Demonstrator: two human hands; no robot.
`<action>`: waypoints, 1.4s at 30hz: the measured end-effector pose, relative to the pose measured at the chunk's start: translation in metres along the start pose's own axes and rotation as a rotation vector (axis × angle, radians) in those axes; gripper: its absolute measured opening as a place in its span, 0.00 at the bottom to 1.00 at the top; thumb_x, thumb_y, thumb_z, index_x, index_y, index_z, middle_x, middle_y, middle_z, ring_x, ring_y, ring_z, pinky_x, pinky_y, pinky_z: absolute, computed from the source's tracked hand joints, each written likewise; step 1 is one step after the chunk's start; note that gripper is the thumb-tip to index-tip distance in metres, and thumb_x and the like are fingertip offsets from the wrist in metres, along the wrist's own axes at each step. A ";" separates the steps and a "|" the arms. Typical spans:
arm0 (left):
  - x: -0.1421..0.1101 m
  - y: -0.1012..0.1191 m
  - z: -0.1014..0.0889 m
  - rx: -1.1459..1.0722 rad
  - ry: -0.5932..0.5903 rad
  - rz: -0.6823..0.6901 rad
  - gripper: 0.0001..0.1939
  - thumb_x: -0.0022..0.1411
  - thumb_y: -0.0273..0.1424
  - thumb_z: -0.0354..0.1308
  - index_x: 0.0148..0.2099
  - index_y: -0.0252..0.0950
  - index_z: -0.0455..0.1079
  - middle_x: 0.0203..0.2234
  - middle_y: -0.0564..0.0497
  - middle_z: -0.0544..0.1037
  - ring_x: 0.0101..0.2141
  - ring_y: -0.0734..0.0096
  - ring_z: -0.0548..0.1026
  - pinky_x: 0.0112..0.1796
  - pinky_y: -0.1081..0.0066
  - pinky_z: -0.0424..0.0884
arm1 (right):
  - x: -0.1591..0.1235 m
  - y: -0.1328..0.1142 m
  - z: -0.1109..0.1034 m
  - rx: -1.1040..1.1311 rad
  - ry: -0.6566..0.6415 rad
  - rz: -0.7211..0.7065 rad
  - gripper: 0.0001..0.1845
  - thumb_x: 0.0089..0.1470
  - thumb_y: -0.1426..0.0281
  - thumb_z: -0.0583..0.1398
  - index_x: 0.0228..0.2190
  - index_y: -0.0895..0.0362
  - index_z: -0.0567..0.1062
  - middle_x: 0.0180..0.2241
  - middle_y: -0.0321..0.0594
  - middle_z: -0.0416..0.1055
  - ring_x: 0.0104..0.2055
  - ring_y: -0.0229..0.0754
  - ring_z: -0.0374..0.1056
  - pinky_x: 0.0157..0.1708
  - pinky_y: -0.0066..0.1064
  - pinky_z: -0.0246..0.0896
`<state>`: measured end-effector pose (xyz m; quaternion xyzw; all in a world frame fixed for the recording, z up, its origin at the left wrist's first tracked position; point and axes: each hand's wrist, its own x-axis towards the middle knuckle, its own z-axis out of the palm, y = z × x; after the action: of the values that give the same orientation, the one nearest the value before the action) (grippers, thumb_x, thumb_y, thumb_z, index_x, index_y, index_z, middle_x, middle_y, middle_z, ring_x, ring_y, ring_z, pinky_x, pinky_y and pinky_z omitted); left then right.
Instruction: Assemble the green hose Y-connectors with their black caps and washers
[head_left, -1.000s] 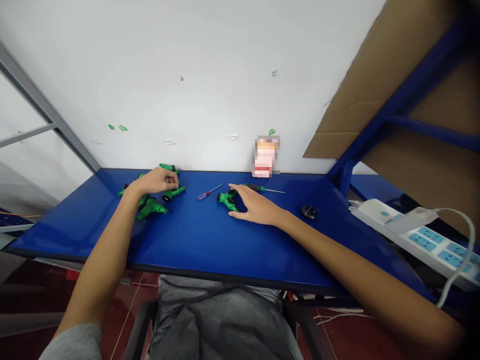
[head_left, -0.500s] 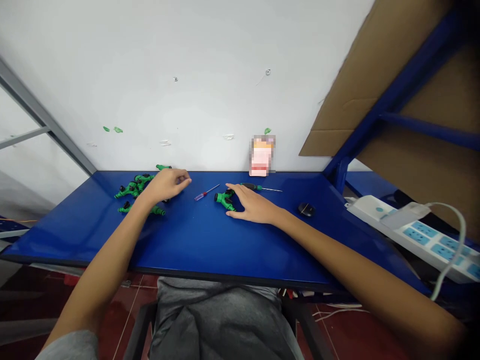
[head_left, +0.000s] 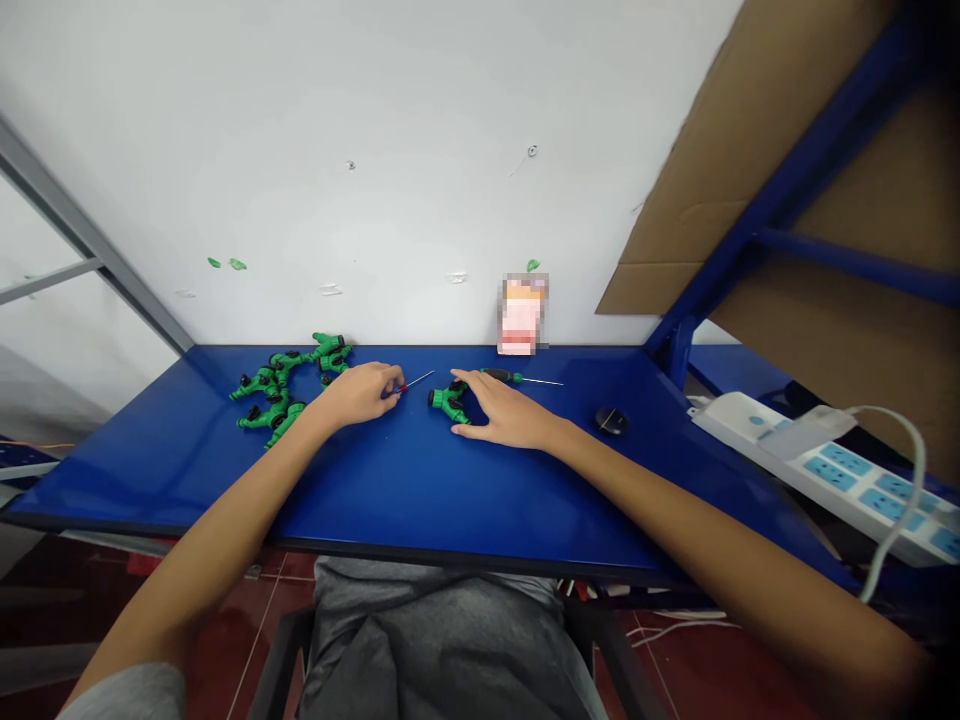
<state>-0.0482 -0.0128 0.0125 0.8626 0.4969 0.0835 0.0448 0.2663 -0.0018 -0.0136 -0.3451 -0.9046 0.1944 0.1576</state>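
Note:
My left hand (head_left: 364,393) is closed around the handle of a small screwdriver (head_left: 418,380). Its thin shaft points up and right, and a bit of red shows at the fingertips; most of the handle is hidden. My right hand (head_left: 510,412) lies on the table with thumb and forefinger spread around a green Y-shaped hose connector (head_left: 450,402). Whether the fingers press on it I cannot tell. Just behind that hand is a second screwdriver (head_left: 510,376) with a green and black handle, its shaft pointing right.
Several more green hose connectors (head_left: 271,385) lie in a loose ring at the left. A black computer mouse (head_left: 611,420) sits right of my right hand. A blurred-out packet (head_left: 521,315) leans on the wall, and a white power strip (head_left: 825,465) stands at the right edge.
My left hand has come down and to the right from above the green connectors onto the small screwdriver. A connector at the left has shifted. My right hand stays put.

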 end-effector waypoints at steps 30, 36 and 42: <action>0.003 0.034 0.017 -0.161 0.129 0.277 0.13 0.77 0.36 0.52 0.55 0.38 0.74 0.49 0.43 0.79 0.52 0.53 0.74 0.56 0.54 0.71 | 0.002 -0.016 0.000 -0.283 0.055 0.188 0.46 0.60 0.35 0.60 0.62 0.59 0.73 0.37 0.53 0.82 0.41 0.64 0.79 0.38 0.44 0.68; 0.005 0.031 0.016 -0.155 0.124 0.264 0.13 0.77 0.35 0.51 0.54 0.38 0.74 0.47 0.43 0.80 0.50 0.55 0.74 0.56 0.53 0.70 | 0.001 0.000 -0.010 -0.105 -0.064 0.125 0.44 0.60 0.47 0.66 0.68 0.57 0.65 0.37 0.44 0.81 0.36 0.52 0.77 0.31 0.35 0.59; 0.005 0.025 0.015 -0.123 0.134 0.211 0.14 0.76 0.37 0.51 0.52 0.38 0.75 0.46 0.42 0.79 0.50 0.53 0.74 0.53 0.54 0.72 | 0.003 -0.001 -0.003 -0.222 0.000 0.136 0.32 0.66 0.52 0.62 0.63 0.56 0.69 0.36 0.44 0.81 0.36 0.52 0.76 0.30 0.34 0.56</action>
<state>-0.0213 -0.0207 0.0023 0.8983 0.3991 0.1755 0.0552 0.2645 0.0001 -0.0098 -0.4208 -0.8952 0.1032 0.1049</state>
